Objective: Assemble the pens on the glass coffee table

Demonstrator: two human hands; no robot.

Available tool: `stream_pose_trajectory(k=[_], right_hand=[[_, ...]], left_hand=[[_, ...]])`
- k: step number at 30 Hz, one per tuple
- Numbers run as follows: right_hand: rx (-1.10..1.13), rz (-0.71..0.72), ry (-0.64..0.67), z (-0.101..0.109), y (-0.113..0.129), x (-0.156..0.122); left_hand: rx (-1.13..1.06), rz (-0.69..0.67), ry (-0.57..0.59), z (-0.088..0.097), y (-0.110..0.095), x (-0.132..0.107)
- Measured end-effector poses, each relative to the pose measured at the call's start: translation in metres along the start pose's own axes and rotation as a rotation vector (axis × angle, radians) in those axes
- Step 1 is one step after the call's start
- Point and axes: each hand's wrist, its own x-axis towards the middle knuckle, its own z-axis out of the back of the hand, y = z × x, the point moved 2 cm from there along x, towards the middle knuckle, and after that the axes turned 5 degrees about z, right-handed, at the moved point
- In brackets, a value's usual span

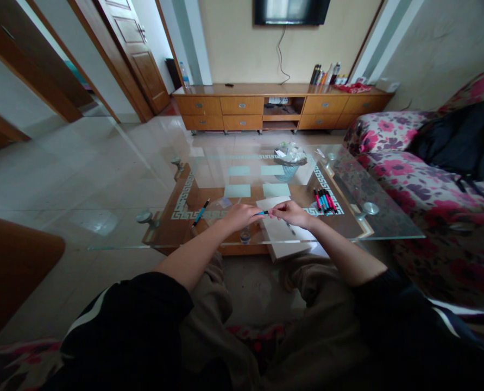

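Both my hands meet over the near edge of a glass coffee table [388,231]. My left hand [242,215] and my right hand [293,212] are both closed on a thin blue pen [264,212] held level between them. Under them lies a white pad of paper [280,239] that juts past the table edge. A small clear bottle or cap [245,235] stands just below my left hand. Another blue pen [201,212] lies to the left on the glass. A bunch of red, blue and black markers [325,201] lies to the right.
A small basket full of crumpled paper [288,163] stands at the table's far side. A floral sofa [425,179] with a dark bag [462,141] runs along the right. A wooden TV cabinet [280,106] stands against the far wall. A brown piece of furniture [13,266] is at the left.
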Motion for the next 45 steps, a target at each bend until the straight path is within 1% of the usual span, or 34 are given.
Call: stream_pose_trajectory(k=[6, 10, 15, 18, 22, 25, 27, 30, 34, 36, 39, 42, 45], right_hand=[[0.015, 0.016, -0.017, 0.001, -0.006, 0.003], [0.094, 0.016, -0.054, 0.001, -0.010, 0.006], [0.143, 0.004, -0.181, 0.010, -0.017, 0.006], [0.149, 0.003, -0.212, 0.016, -0.017, 0.002], [0.164, -0.004, -0.277, 0.020, -0.015, 0.000], [0.160, -0.018, -0.376, 0.026, -0.018, 0.001], [0.135, -0.017, -0.475, 0.034, -0.024, 0.003], [0.025, -0.014, -0.610, 0.049, -0.036, 0.003], [-0.299, -0.037, -0.691, 0.069, -0.048, -0.003], [-0.459, -0.050, -0.674, 0.074, -0.050, -0.006], [-0.629, -0.067, -0.597, 0.077, -0.054, -0.009], [-0.733, -0.075, -0.526, 0.076, -0.058, -0.010], [-0.791, -0.085, -0.489, 0.075, -0.058, -0.011]], left_hand=[[-0.004, 0.008, 0.016, 0.001, -0.001, 0.001], [0.012, 0.042, 0.030, 0.000, 0.000, 0.000], [0.047, 0.094, 0.076, 0.000, 0.007, -0.003], [0.060, 0.114, 0.085, 0.003, 0.010, -0.005], [0.097, 0.129, 0.092, 0.006, 0.008, -0.006], [0.115, 0.140, 0.089, 0.007, 0.005, -0.006], [0.115, 0.135, 0.076, 0.007, 0.004, -0.006], [0.102, 0.122, 0.058, 0.007, 0.004, -0.006], [0.097, 0.131, 0.054, 0.006, 0.005, -0.007], [0.096, 0.134, 0.060, 0.006, 0.005, -0.007], [0.091, 0.134, 0.072, 0.006, 0.004, -0.007], [0.095, 0.135, 0.081, 0.006, 0.004, -0.007], [0.095, 0.132, 0.092, 0.006, 0.003, -0.006]])
